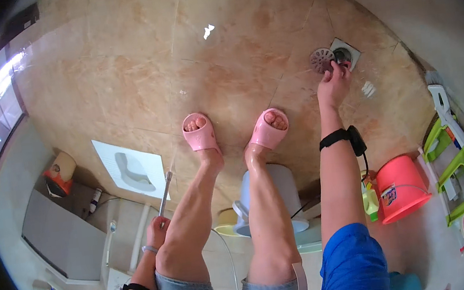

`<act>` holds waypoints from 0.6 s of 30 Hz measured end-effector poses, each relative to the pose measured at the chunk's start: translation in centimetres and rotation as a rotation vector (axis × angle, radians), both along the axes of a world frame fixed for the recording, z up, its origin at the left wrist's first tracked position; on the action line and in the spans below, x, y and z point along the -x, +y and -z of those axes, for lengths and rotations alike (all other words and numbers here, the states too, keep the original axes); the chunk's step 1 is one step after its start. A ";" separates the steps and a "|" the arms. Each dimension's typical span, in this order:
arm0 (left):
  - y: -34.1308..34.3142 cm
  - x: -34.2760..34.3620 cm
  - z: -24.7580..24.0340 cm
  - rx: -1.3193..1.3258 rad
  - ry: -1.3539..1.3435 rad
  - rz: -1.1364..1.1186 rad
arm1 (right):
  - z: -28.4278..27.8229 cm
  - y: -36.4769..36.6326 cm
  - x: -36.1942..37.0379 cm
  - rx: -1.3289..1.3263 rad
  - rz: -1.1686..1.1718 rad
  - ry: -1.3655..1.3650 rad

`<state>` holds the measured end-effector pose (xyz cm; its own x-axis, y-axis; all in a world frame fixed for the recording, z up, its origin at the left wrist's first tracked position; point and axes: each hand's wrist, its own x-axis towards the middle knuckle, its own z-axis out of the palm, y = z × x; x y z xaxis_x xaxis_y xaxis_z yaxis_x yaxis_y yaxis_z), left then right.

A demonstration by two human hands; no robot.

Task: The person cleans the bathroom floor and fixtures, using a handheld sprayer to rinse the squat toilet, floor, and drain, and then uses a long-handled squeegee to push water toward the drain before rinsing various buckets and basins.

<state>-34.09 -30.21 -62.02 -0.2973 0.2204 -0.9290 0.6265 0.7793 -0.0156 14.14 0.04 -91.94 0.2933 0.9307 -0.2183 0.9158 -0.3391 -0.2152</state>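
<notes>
My right hand [335, 84] reaches down to a square floor drain [353, 51] at the upper right. Its fingers are bent together at the drain's dark opening, and what they grip, if anything, is hidden. Beside the opening, touching or nearly touching the fingers, is a round slotted drain cover [321, 60]. My left hand [158, 231], near my left knee, is closed around a slim silver spray wand [165, 195]. The wand points up toward the floor, and a thin pale streak, perhaps water, shows off its tip.
A white squat toilet [132, 169] is set in the floor at left. My feet wear pink slippers [201, 134]. Behind my legs stand a grey-blue bucket [283, 190] and a yellow basin [226, 220]. At right are a red bucket [399, 183] and a green-and-white rack [454, 162] along the wall.
</notes>
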 end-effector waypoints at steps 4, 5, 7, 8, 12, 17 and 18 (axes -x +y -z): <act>-1.9 1.6 0.2 0.012 -0.010 -0.010 | 0.7 0.8 -0.6 -0.046 -0.129 0.030; -1.8 1.5 0.3 0.021 -0.021 0.005 | 1.1 0.9 -0.4 -0.048 -0.115 0.068; -1.3 1.1 0.5 0.027 -0.011 0.022 | 1.2 0.8 -0.5 -0.048 -0.103 0.105; -1.0 1.1 0.5 0.031 0.004 0.042 | 1.3 0.8 -0.6 -0.048 -0.101 0.102; -2.0 1.8 0.9 0.019 -0.022 -0.013 | 1.7 1.0 -0.8 0.040 -0.083 0.115; -1.7 2.0 0.7 -0.012 -0.050 0.066 | 0.6 0.7 1.1 -0.003 -0.221 0.083; -1.5 1.9 0.7 -0.011 -0.051 0.066 | 0.3 0.7 1.9 -0.022 -0.254 0.040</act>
<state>-35.98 -31.68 -62.73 -0.2339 0.2484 -0.9400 0.6761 0.7364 0.0263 12.28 0.71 -92.19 0.0409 0.9780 -0.2044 0.9616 -0.0941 -0.2579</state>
